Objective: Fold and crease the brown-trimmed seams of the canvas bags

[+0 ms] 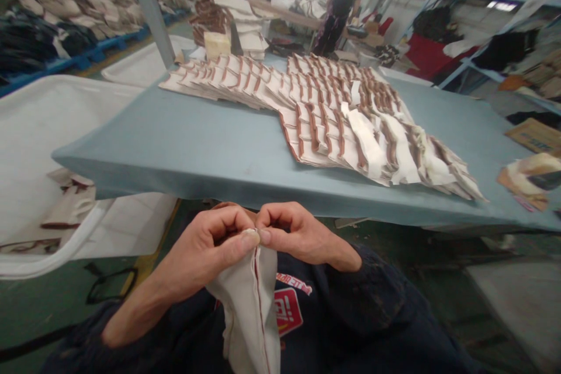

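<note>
So, my L hand [208, 245] & R hand [302, 235] both pinch the cream cloth [243, 292] by the tabletop [188, 140]; cloth piles [313, 149] stretch from its far edge to nr its front edge.

Left grip [210, 245], right grip [302, 234] pinched (close together)

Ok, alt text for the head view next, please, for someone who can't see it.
A person's bare left hand and right hand pinch the top of a pale fabric piece, which hangs below them. Beyond, a blue-covered table bears overlapping rows of pale, brown-edged pieces, with a white bin to the left.
</note>
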Demonstrator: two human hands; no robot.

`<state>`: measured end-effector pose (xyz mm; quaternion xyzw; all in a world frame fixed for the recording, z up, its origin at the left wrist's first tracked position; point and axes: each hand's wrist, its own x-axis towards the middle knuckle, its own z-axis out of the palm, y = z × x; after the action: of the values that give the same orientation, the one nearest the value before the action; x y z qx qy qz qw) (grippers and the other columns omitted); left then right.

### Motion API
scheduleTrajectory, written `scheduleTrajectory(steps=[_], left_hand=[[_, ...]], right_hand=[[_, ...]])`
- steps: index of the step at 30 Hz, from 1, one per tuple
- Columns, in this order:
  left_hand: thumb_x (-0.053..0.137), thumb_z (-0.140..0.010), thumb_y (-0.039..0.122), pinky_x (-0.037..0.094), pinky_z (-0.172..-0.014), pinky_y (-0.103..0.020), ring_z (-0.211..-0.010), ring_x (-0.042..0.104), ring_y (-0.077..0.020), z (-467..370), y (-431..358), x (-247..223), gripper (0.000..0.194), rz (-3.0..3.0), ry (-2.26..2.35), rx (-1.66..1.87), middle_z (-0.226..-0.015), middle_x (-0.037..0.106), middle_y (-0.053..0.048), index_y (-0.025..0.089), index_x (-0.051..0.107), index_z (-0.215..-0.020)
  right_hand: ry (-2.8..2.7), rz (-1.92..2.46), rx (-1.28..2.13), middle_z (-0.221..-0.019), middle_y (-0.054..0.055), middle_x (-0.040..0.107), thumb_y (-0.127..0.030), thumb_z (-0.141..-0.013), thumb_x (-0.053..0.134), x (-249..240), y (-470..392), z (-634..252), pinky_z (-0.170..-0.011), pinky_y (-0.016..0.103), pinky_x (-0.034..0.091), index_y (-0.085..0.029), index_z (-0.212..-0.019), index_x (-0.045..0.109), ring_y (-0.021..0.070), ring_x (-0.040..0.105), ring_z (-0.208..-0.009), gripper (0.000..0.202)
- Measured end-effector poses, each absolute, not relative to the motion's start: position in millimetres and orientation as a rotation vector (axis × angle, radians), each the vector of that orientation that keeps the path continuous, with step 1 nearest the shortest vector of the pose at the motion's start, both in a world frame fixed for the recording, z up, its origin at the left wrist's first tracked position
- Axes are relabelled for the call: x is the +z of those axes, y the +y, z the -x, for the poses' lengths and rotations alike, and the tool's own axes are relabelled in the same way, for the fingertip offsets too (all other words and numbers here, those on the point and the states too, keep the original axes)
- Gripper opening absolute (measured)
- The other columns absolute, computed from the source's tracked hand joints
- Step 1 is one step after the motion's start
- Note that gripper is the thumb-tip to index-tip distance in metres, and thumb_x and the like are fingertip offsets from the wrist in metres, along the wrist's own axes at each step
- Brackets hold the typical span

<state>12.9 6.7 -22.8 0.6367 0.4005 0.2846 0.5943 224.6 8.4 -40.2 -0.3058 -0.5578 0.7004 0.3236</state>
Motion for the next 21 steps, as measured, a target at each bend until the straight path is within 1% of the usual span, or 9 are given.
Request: scheduleTrajectory(steps=[2,5,7,10,12,15,21], left_hand=[[0.072,-0.086,0.052,0.036,-0.054,-0.021,-0.063,0.044,-0.0122,-14,7,-23,0.039,-1.47,0.951,0.645,-0.07,0.05,0.003,0.019,0.057,-0.07],[0.073,-0.087,0.052,0.034,-0.053,-0.021,-0.063,0.042,-0.0119,-16,7,-23,0.043,-1.487,0.978,0.635,-0.07,0.048,0.003,0.019,0.054,-0.068],[0.072,-0.088,0.051,0.034,-0.054,-0.021,-0.063,0.042,-0.0116,-18,7,-23,0.043,-1.501,0.985,0.631,-0.069,0.047,0.003,0.019,0.053,-0.066],[0.071,-0.088,0.052,0.034,-0.052,-0.021,-0.062,0.043,-0.0117,-19,7,-24,0.043,-1.501,0.997,0.618,-0.068,0.05,0.003,0.019,0.053,-0.066],[0.07,-0.088,0.053,0.036,-0.052,-0.021,-0.062,0.044,-0.0121,-19,7,-26,0.043,-1.507,1.005,0.611,-0.069,0.053,0.002,0.019,0.055,-0.066],[0.069,-0.089,0.053,0.04,-0.057,-0.023,-0.065,0.049,-0.0137,-18,8,-28,0.043,-1.53,1.016,0.607,-0.073,0.058,0.0,0.019,0.056,-0.066],[0.069,-0.087,0.05,0.04,-0.057,-0.023,-0.064,0.05,-0.0138,-16,8,-30,0.039,-1.523,1.017,0.594,-0.069,0.058,0.0,0.019,0.059,-0.066]], right_hand=[[-1.468,0.826,1.825,-0.068,-0.007,0.047,-0.06,-0.083,0.088,-40,9,-224,-0.056,0.023,0.029,-0.017,-0.079,0.06,0.0082,0.034,-0.061,0.051],[-1.484,0.856,1.822,-0.067,-0.007,0.046,-0.066,-0.08,0.087,-41,9,-224,-0.056,0.023,0.029,-0.018,-0.078,0.059,0.0085,0.033,-0.061,0.056],[-1.496,0.871,1.827,-0.067,-0.008,0.046,-0.069,-0.081,0.086,-42,10,-225,-0.055,0.023,0.028,-0.018,-0.078,0.059,0.0085,0.032,-0.061,0.058],[-1.51,0.897,1.833,-0.066,-0.008,0.044,-0.071,-0.082,0.083,-43,10,-225,-0.055,0.024,0.028,-0.018,-0.078,0.058,0.0084,0.031,-0.061,0.059],[-1.51,0.902,1.84,-0.066,-0.008,0.044,-0.072,-0.08,0.084,-44,10,-225,-0.055,0.024,0.028,-0.018,-0.078,0.057,0.0083,0.031,-0.061,0.06],[-1.497,0.889,1.855,-0.066,-0.009,0.043,-0.07,-0.079,0.086,-47,10,-225,-0.055,0.024,0.027,-0.018,-0.077,0.057,0.0079,0.031,-0.06,0.06],[-1.462,0.867,1.897,-0.066,-0.009,0.044,-0.068,-0.081,0.086,-52,10,-225,-0.055,0.024,0.027,-0.018,-0.077,0.058,0.0075,0.032,-0.06,0.058]])
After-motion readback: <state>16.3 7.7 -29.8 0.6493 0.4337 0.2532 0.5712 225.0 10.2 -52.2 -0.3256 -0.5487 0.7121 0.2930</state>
